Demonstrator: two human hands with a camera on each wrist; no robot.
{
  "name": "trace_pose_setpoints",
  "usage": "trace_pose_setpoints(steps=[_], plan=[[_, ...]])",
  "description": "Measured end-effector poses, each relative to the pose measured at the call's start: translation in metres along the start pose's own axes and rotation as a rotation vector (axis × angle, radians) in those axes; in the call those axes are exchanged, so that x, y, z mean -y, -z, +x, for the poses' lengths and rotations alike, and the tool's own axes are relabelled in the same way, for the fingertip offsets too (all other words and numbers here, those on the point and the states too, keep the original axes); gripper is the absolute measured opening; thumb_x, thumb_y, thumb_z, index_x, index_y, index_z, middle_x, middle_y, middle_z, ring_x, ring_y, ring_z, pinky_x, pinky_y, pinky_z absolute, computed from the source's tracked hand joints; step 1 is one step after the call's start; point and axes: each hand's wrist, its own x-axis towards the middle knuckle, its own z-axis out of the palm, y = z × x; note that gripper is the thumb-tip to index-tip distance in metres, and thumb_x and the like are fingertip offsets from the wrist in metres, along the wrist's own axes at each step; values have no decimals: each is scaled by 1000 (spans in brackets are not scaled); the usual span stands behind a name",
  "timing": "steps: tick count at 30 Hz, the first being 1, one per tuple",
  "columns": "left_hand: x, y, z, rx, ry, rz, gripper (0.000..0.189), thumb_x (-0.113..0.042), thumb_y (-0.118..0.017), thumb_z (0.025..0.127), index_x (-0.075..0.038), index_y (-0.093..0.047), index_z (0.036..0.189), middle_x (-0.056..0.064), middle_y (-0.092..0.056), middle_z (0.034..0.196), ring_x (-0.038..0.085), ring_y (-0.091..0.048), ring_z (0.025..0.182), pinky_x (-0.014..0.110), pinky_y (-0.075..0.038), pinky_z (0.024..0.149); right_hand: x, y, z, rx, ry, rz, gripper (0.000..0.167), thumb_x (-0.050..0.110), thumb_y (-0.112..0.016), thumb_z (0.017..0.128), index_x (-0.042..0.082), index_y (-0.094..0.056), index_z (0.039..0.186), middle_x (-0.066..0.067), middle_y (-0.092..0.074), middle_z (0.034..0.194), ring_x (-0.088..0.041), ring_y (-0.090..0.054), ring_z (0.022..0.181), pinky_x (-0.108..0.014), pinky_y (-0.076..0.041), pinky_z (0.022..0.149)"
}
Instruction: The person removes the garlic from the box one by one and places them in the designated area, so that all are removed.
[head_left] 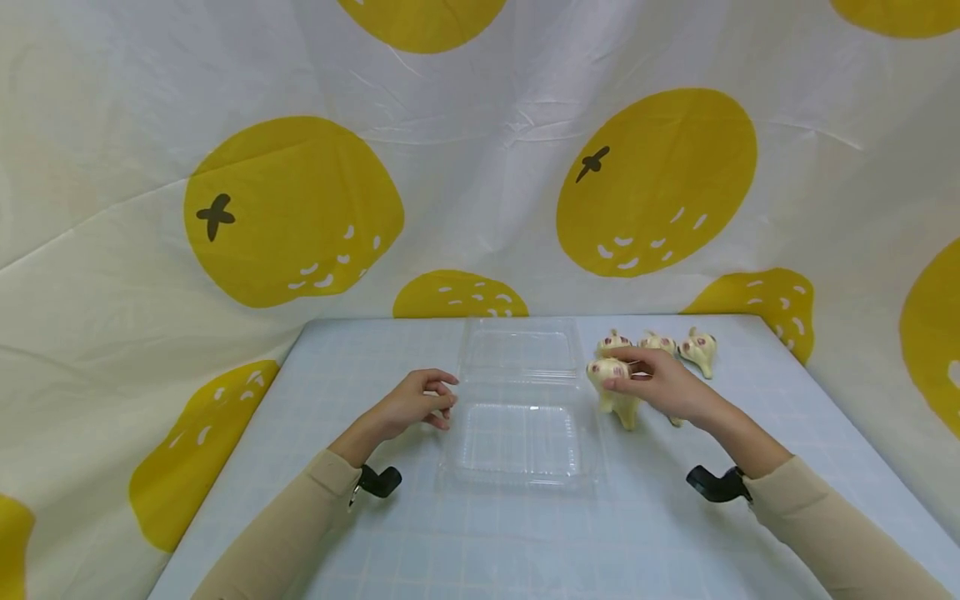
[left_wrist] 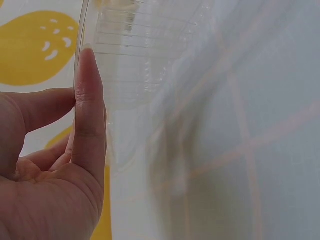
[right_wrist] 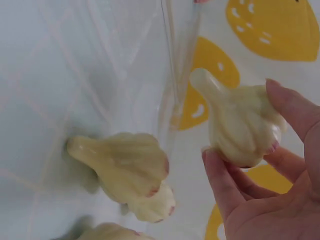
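Note:
A clear plastic clamshell box (head_left: 517, 482) lies with its lid (head_left: 519, 321) folded back toward the wall. At the box's left side, my left hand (head_left: 416, 402) pinches the rim (left_wrist: 78, 60) between thumb and index finger. My right hand (head_left: 663, 382) holds a garlic bulb (right_wrist: 245, 125) by its sides, thumb opposite the fingers, just off the box's right edge. In the right wrist view the bulb's stem points away from the palm. More garlic bulbs (right_wrist: 130, 165) lie on the table below and behind that hand, partly hidden by it in the head view.
Another garlic bulb (head_left: 699, 350) rests at the back right of the table (head_left: 360, 542). Behind the table's far edge hangs a white cloth (head_left: 480, 183) with yellow fruit prints. Black cameras (head_left: 718, 483) are strapped to both wrists.

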Motion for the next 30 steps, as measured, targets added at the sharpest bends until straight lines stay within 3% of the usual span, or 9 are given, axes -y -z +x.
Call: trace_pose_setpoints(steps=[9, 16, 21, 24, 30], plan=[[0, -1, 0, 6, 2, -4, 46, -4, -65, 100, 9, -49, 141, 27, -61, 104, 21, -67, 72, 35, -64, 70, -11, 37, -15, -12, -82, -81, 65, 38, -69, 99, 0, -49, 148, -21, -56, 141, -35, -60, 116, -25, -56, 85], [-3, -1, -2, 0, -2, 5, 46, -5, -65, 100, 10, -48, 141, 24, -61, 102, 21, -67, 72, 35, -64, 70, -33, 68, -24, -55, -164, -124, 67, 42, -66, 101, -3, -46, 147, -27, -54, 141, -41, -57, 119, -53, -56, 96], [-4, -1, -2, -1, -3, 3, 47, -5, -65, 100, 10, -48, 141, 23, -61, 101, 20, -66, 73, 35, -64, 70, -55, 86, -31, -75, -209, -141, 70, 43, -65, 101, -3, -44, 150, -29, -49, 145, -45, -54, 121, -63, -51, 97], [-3, 0, -2, 0, -6, 0, 47, -5, -65, 100, 10, -48, 141, 21, -61, 100, 20, -66, 72, 34, -64, 69, -69, 93, -37, -84, -232, -149, 71, 45, -64, 101, -3, -44, 150, -30, -47, 146, -46, -52, 122, -64, -51, 97], [-1, 0, -1, 4, -6, -9, 47, -5, -66, 100, 10, -49, 141, 25, -61, 102, 21, -66, 72, 35, -64, 69, -91, 101, -45, -78, -274, -138, 72, 45, -64, 101, -5, -43, 149, -30, -47, 145, -43, -49, 120, -52, -52, 92]])
